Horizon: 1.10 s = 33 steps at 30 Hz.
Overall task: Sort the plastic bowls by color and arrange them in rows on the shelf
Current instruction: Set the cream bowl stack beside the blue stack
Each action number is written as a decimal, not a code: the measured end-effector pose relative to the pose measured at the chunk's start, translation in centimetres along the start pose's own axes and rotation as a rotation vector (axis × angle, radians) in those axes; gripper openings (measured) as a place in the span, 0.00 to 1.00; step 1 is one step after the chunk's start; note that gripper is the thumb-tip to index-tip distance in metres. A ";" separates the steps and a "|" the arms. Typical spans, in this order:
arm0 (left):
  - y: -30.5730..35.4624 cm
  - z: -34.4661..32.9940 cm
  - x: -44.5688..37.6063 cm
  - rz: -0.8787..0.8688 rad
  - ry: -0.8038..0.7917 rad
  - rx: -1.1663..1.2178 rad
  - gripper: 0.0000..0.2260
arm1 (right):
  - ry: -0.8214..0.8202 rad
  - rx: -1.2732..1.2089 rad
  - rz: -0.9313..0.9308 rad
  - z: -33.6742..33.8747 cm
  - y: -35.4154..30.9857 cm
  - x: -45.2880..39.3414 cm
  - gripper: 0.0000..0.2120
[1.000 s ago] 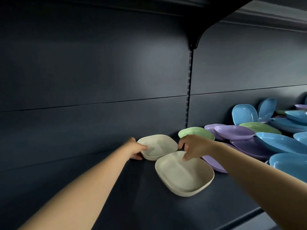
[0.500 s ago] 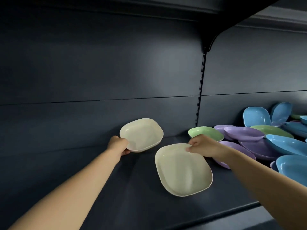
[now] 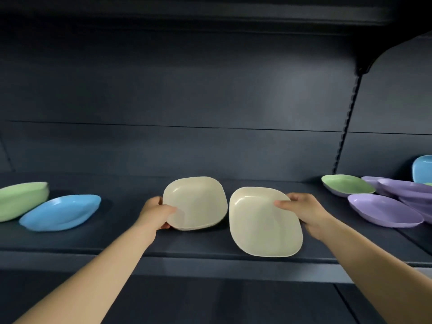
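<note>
Two cream bowls hang tilted above the dark shelf [image 3: 210, 251], side by side. My left hand [image 3: 155, 212] grips the smaller cream bowl [image 3: 196, 203] by its left rim, thumb inside. The larger cream bowl [image 3: 265, 222] is held at its right rim by my right hand [image 3: 304, 210], thumb over the edge. At the far left of the shelf lie a green bowl [image 3: 21, 198] and a blue bowl [image 3: 60, 212]. On the right sit a green bowl [image 3: 348, 187], several purple bowls [image 3: 385, 213] and a blue bowl [image 3: 422, 168] leaning on the back wall.
A dark back panel closes the shelf behind. An upright slotted rail [image 3: 346, 127] with a bracket divides the bays at the right. Another shelf hangs overhead. The shelf's front edge runs below the bowls.
Both cream bowls have been lifted off the shelf and carried left. The view has swung left, bringing the green and blue bowls at the left into sight.
</note>
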<state>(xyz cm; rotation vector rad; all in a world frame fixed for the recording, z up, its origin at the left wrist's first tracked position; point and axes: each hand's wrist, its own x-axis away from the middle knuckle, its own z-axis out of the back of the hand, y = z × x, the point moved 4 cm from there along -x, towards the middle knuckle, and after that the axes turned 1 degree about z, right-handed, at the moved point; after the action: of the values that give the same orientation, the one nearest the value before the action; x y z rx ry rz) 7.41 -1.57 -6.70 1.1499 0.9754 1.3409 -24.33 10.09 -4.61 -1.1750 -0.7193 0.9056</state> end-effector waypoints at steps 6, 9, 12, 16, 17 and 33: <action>-0.4 2.9 -0.3 -0.072 -0.003 -0.207 0.06 | -0.034 -0.137 -0.060 -4.7 -1.0 -0.5 0.07; -0.6 4.6 -1.1 -0.095 -0.004 -0.290 0.06 | -0.035 -0.123 -0.066 -7.3 -1.8 -1.0 0.05; -1.1 6.1 -2.3 -0.091 -0.025 -0.252 0.11 | -0.030 -0.108 -0.079 -9.8 -2.2 -1.6 0.04; -1.6 6.8 -3.7 -0.105 -0.072 -0.068 0.11 | -0.036 -0.058 -0.097 -12.6 -2.9 -2.2 0.06; -1.6 6.7 -3.8 -0.109 -0.088 -0.040 0.11 | -0.036 -0.031 -0.105 -13.1 -3.1 -2.4 0.08; -1.5 6.8 -3.7 -0.175 -0.181 0.027 0.10 | 0.067 0.169 -0.083 -19.3 -4.4 -3.8 0.06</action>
<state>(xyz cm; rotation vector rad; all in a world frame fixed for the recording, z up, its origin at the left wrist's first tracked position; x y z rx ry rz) 14.23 -5.44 -7.18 1.1567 0.9413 1.0683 -8.69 -2.55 -5.15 -1.0143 -0.6209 0.8369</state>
